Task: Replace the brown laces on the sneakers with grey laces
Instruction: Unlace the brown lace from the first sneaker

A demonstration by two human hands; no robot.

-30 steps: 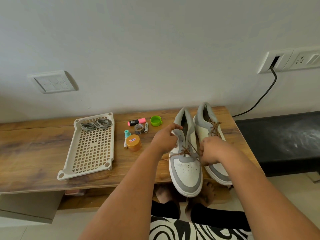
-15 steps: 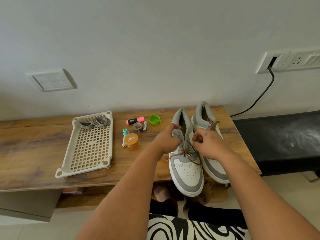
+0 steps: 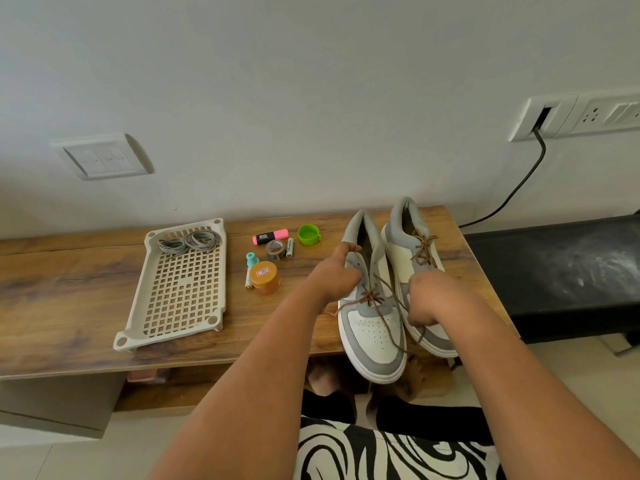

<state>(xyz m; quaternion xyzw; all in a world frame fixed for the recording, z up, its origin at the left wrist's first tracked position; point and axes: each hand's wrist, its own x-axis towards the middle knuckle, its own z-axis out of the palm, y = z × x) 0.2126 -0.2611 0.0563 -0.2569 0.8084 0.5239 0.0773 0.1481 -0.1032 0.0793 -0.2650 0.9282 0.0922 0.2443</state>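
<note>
Laces (image 3: 189, 242) in tray (image 3: 138, 317), left of sneakers (image 3: 375, 327) on table (image 3: 62, 299).

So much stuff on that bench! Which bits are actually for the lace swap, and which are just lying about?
For the job:
left sneaker
right sneaker
brown laces
grey laces in the tray

Lying about:
pink highlighter
green cap
tape roll
two batteries
orange-lidded jar
small teal bottle

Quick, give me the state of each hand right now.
Left hand: holding the left sneaker at its eyelet edge.
Right hand: closed, pulling the brown lace.
</note>
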